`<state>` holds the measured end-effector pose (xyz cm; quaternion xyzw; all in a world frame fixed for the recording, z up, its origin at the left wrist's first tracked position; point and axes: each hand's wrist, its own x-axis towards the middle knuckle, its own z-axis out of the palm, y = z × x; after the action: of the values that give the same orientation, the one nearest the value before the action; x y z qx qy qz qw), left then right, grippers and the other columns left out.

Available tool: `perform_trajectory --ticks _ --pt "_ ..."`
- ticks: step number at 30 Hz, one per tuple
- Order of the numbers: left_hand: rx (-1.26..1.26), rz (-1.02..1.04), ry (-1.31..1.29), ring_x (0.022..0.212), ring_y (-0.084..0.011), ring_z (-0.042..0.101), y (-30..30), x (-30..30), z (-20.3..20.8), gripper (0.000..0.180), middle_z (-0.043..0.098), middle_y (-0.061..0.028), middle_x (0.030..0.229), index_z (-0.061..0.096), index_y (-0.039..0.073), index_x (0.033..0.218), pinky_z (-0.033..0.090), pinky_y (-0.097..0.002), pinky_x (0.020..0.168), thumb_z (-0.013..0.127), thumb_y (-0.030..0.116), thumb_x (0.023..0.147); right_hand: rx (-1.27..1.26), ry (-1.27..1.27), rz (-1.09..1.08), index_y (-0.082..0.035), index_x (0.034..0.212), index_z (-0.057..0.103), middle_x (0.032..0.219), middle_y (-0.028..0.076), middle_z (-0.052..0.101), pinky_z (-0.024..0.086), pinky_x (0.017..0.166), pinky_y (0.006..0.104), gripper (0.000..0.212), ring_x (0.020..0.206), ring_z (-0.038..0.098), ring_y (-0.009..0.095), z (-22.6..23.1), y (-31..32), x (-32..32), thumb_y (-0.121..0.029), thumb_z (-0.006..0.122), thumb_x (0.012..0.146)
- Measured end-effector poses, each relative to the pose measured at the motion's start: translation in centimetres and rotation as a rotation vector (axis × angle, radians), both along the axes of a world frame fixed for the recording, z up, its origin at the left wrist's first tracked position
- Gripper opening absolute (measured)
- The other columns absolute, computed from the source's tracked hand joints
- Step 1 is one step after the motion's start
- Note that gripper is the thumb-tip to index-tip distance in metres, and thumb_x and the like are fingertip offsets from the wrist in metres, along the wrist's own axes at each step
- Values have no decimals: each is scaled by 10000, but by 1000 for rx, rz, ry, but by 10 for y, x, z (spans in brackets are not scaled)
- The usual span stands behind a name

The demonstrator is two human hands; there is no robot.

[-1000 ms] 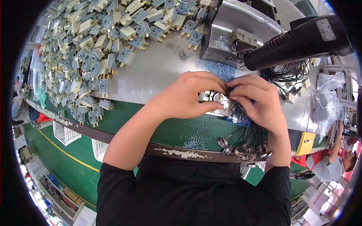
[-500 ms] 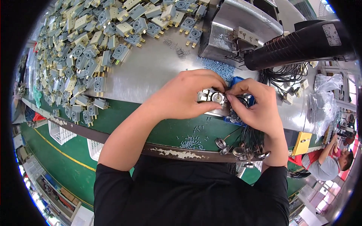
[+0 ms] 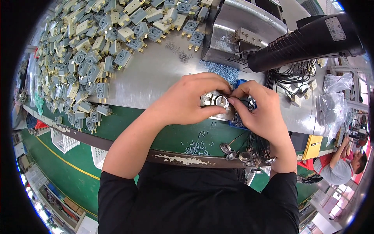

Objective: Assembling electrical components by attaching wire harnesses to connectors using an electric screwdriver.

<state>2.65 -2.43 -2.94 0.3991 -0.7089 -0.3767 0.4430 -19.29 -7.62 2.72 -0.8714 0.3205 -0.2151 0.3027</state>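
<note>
Between the thumb and fingers of my left hand [image 3: 193, 99] is a small metal part with a round disc [image 3: 222, 101] on its face. The fingers of my right hand [image 3: 261, 107] are pinched at the disc's right edge, on what looks like a thin black wire [image 3: 237, 98]. Its far end is hidden by the hand. A blue tray [image 3: 240, 82] with small parts lies under my right hand, mostly covered. Round metal caps on wires [image 3: 245, 156] hang over the table edge below my right wrist.
A big pile of grey and cream switch housings [image 3: 93, 58] covers the left. Springs [image 3: 179, 52], blue screws [image 3: 220, 72] and a metal fixture [image 3: 249, 31] lie beyond my hands. A black cylindrical tool [image 3: 300, 43] juts in from the right. More screws [image 3: 197, 149] lie near the front edge.
Both hands and the part have shifted very slightly left in the picture, along with a small tilt of the view. The pinch of my right hand sits closer over the disc's edge.
</note>
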Motion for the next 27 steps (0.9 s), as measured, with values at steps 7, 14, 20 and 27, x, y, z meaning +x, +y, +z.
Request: perform_trajectory --ticks 7,14,20,27 --pt "-27 -34 -44 1057 -334 740 1 4 0 311 757 -147 1161 786 21 1076 592 -412 920 849 45 773 -197 -250 6 -35 956 638 779 75 631 472 629 344 176 671 612 212 13 -7 -17 9 773 851" --pt "-27 -39 -36 1049 -331 746 0 5 -1 319 764 -142 1144 782 23 1089 600 -406 906 845 50 778 176 -904 -73 42 1563 299 1133 178 639 514 949 434 1027 1041 649 299 58 -73 3 -736 585 956" --pt "-53 -42 -33 1050 -335 747 -2 5 -2 313 763 -153 1143 775 19 1079 600 -407 907 849 62 778 490 -761 290 2 1549 328 998 107 586 514 848 433 1136 886 627 249 42 -85 12 -914 413 883" --pt "-9 -41 -43 1041 -333 750 0 6 1 302 765 -149 1134 772 28 1066 601 -404 898 853 68 778 306 -1030 183 -25 1442 434 851 74 541 464 666 390 1201 672 524 202 72 -96 34 -1021 273 790"
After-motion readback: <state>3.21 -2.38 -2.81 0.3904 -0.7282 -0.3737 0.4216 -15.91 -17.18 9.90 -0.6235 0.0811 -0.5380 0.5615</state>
